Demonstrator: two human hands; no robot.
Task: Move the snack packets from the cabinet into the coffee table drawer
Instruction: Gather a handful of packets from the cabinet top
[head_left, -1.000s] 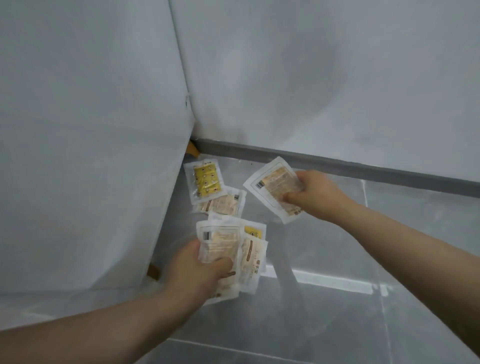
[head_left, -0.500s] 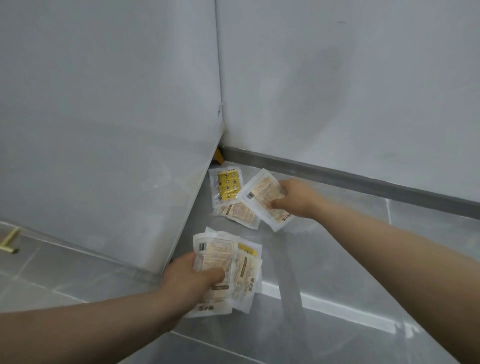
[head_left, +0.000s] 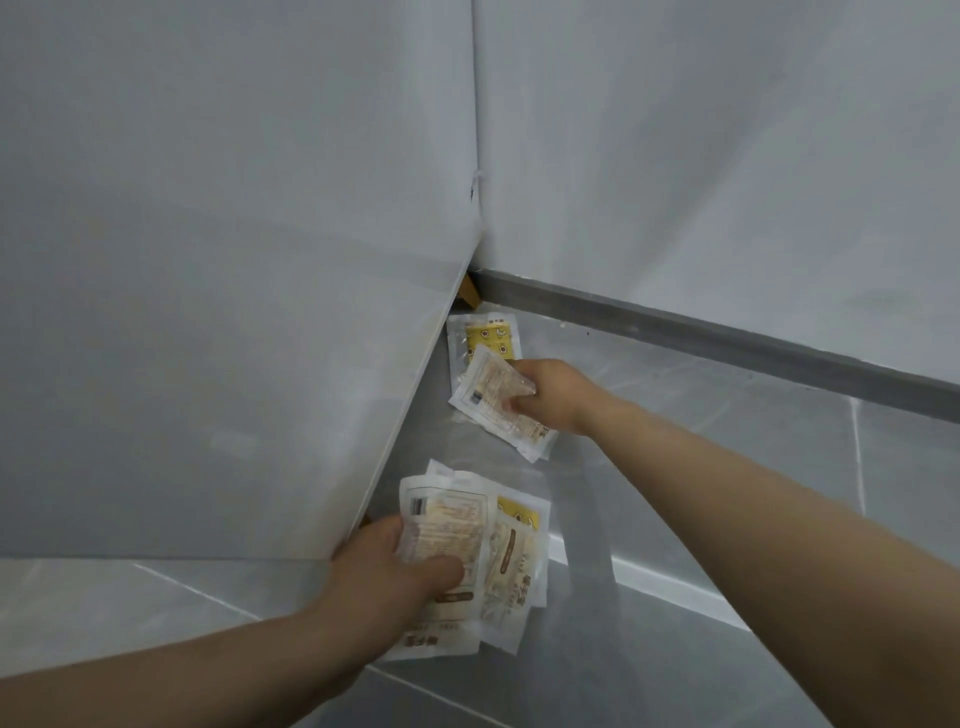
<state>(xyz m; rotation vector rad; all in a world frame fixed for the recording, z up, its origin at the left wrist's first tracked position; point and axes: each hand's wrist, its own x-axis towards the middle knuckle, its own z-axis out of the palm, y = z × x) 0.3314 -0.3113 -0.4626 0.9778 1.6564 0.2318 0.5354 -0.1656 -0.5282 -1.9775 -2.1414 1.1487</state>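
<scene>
My left hand (head_left: 387, 569) grips a fanned stack of several clear snack packets (head_left: 470, 551) with beige and yellow labels, held low beside the white cabinet's corner. My right hand (head_left: 550, 397) pinches a beige packet (head_left: 491, 397) and presses it down over another packet lying on the grey floor. A yellow-labelled packet (head_left: 488, 335) lies flat on the floor just behind, close to the cabinet's side. The coffee table drawer is out of view.
The white cabinet side (head_left: 234, 312) fills the left half, standing on a wooden foot (head_left: 470, 293). A white wall (head_left: 727, 156) with a grey skirting board (head_left: 727, 338) runs across the right. Glossy grey floor tiles (head_left: 701, 519) spread underneath.
My right hand has carried its packet leftward and down onto the beige packet on the floor. The view has swung left. My left hand keeps its stack.
</scene>
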